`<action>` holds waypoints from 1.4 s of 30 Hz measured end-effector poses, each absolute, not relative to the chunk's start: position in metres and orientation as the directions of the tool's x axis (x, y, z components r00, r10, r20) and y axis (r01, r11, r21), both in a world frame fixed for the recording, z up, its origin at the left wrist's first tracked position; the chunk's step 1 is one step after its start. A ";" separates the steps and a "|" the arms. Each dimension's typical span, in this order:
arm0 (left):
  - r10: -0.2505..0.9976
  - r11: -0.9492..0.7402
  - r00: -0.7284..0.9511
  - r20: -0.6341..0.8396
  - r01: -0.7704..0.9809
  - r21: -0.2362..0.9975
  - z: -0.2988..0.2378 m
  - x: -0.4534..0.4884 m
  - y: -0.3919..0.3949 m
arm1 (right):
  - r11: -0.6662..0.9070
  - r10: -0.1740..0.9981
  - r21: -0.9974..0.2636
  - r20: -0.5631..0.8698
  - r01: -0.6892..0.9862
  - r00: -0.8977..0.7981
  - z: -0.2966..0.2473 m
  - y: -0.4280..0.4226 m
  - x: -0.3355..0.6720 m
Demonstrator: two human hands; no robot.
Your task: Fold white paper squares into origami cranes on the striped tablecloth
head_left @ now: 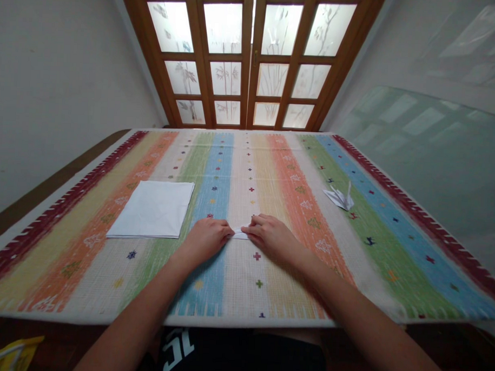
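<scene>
Left hand [205, 241], right hand [270, 237] — white paper [241, 234] between.

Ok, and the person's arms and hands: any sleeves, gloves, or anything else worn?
The left forearm and right forearm are bare, without sleeves. The left hand and right hand show no gloves or watch. Below is a black garment with white lettering.

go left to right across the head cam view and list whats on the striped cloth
square white paper sheets → left hand → small folded white paper → right hand → white origami crane
</scene>
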State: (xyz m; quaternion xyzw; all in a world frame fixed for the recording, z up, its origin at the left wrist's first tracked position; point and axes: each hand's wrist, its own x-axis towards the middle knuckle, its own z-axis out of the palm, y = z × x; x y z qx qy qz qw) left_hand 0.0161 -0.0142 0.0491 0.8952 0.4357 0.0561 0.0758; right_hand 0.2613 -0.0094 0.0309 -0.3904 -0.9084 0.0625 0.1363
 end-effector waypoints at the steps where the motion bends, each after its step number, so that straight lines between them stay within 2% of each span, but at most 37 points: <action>1: 0.792 -0.606 0.609 0.045 0.774 0.183 0.049 0.016 -0.015 | 0.674 0.739 -0.244 0.193 0.697 -0.646 0.031 -0.009 0.261; 4: 0.784 -0.619 0.617 0.068 0.768 0.168 0.049 0.018 -0.015 | 0.634 0.771 -0.305 0.172 0.711 -0.614 0.032 -0.008 0.262; 9: 0.761 -0.645 0.648 0.019 0.755 0.117 0.052 0.020 -0.015 | 0.610 0.788 -0.352 0.172 0.710 -0.591 0.028 -0.006 0.265; 18: 0.769 -0.638 0.634 0.077 0.755 0.154 0.049 0.021 -0.020 | 0.644 0.757 -0.362 0.173 0.674 -0.630 0.030 -0.006 0.269; 23: 0.721 -0.692 0.648 0.244 0.662 0.288 0.037 0.029 -0.018 | 0.677 0.713 -0.436 0.188 0.593 -0.675 0.028 -0.001 0.280; 27: 0.686 -0.722 0.694 0.219 0.610 0.326 0.030 0.038 -0.016 | 0.676 0.698 -0.490 0.187 0.550 -0.692 0.025 0.005 0.288; 33: 0.754 -0.645 0.622 0.214 0.637 0.422 0.025 0.043 -0.014 | 0.659 0.713 -0.516 0.198 0.547 -0.673 0.033 0.004 0.283; 38: 0.800 -0.580 0.556 0.226 0.619 0.530 0.021 0.046 -0.010 | 0.655 0.741 -0.535 0.315 0.535 -0.593 0.035 0.006 0.282; 40: 0.837 -0.527 0.487 0.248 0.599 0.602 0.022 0.045 -0.008 | 0.626 0.776 -0.560 0.383 0.543 -0.500 0.035 0.009 0.287; 42: 0.888 -0.447 0.379 0.262 0.568 0.691 0.024 0.042 -0.006 | 0.527 0.850 -0.631 0.396 0.569 -0.348 0.034 0.011 0.292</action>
